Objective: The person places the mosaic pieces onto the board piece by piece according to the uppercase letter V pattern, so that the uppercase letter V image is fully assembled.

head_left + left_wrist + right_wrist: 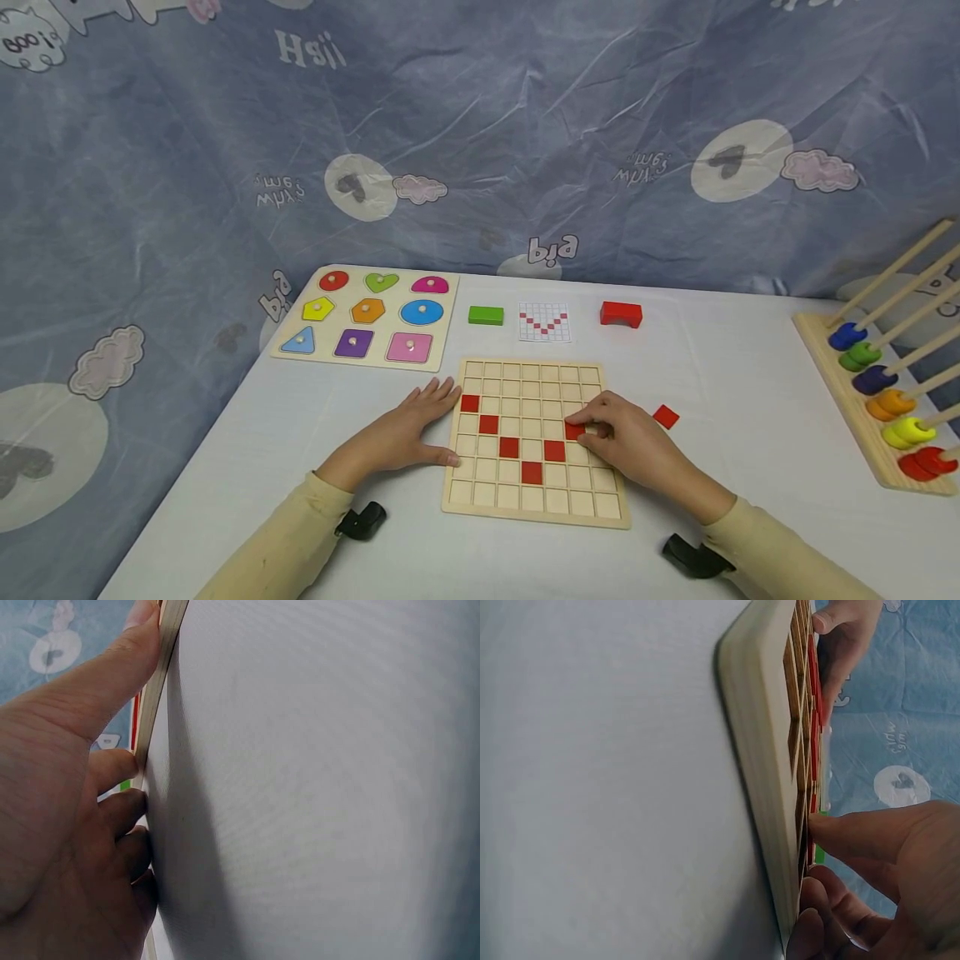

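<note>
A square wooden grid board point(487, 498) lies on the table, with several red square tiles point(509, 448) set in its cells along a V-like line. My right hand point(626, 437) is over the board's right side, pinching a red tile point(574, 432) between thumb and fingers at a cell. In the right wrist view the right hand point(900, 862) is low at the board edge point(757, 712). My left hand point(405, 429) rests at the board's left edge, fingers spread and touching the rim. Another red tile point(665, 417) lies loose on the table, right of the board.
Behind the board are a green block point(486, 316), a pattern card point(544, 322) with a V of red squares, and a red arch block point(621, 314). A knobbed shape puzzle point(341, 333) lies back left. A wooden peg stand with coloured rings point(873, 379) occupies the right.
</note>
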A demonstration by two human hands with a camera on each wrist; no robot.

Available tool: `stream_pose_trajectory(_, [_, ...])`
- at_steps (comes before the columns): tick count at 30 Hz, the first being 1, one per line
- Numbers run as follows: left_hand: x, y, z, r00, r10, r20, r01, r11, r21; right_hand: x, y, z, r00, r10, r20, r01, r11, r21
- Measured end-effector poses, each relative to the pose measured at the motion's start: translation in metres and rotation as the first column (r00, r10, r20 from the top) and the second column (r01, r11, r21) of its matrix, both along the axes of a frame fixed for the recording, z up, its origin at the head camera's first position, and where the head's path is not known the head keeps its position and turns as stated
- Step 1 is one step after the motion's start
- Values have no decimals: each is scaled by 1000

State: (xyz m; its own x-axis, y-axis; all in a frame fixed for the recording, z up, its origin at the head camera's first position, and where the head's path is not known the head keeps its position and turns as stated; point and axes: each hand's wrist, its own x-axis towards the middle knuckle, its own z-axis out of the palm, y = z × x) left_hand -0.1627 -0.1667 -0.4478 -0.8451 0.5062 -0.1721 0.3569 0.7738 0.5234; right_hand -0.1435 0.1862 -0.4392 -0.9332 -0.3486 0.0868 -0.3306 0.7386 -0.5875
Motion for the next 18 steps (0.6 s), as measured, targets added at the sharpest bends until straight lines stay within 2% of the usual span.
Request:
stream_pose_trajectory(10, [-1,-1,-1,1000,-3,4,3,1000,-18,3,3,0,1000,0,-10,-1,1000,-24])
stream_pose_trajectory(18, [1,1,3,1000,-2,4,2,1000,-11,9,7,2,999,-26,-23,25,999,-28])
